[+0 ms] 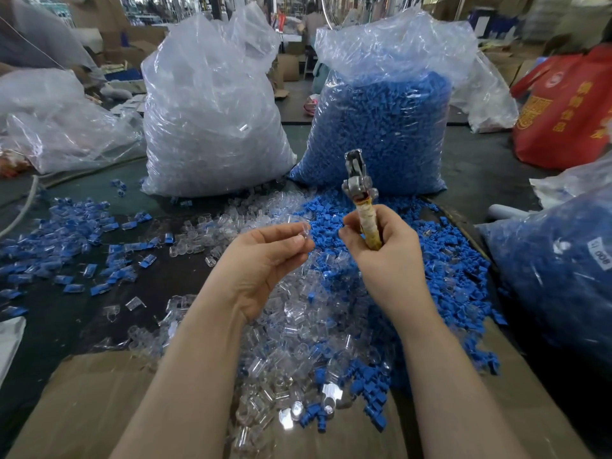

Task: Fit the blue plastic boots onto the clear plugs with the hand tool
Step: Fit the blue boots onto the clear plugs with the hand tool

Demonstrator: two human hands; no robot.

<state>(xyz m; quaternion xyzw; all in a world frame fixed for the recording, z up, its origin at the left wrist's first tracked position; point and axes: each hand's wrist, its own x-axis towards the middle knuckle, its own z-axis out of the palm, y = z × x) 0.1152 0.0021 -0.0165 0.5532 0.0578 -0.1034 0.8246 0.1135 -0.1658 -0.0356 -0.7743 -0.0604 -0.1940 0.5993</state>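
My left hand (265, 256) pinches a clear plug (303, 230) at its fingertips, held above the table. My right hand (381, 253) grips the tape-wrapped handle of the hand tool (359, 193), which stands upright with its metal jaws pointing up and away from me. The plug and the tool are a short way apart. Below the hands lies a heap of loose clear plugs (291, 342), and a heap of blue boots (447, 260) spreads to the right of it. Fitted blue-and-clear pieces (66, 233) lie scattered at the left.
Two tall plastic bags stand at the back: one of clear plugs (212, 120), one of blue boots (384, 134). Another bag of blue parts (556, 276) sits at the right, a red bag (569, 107) behind it. Brown cardboard (92, 409) covers the near table edge.
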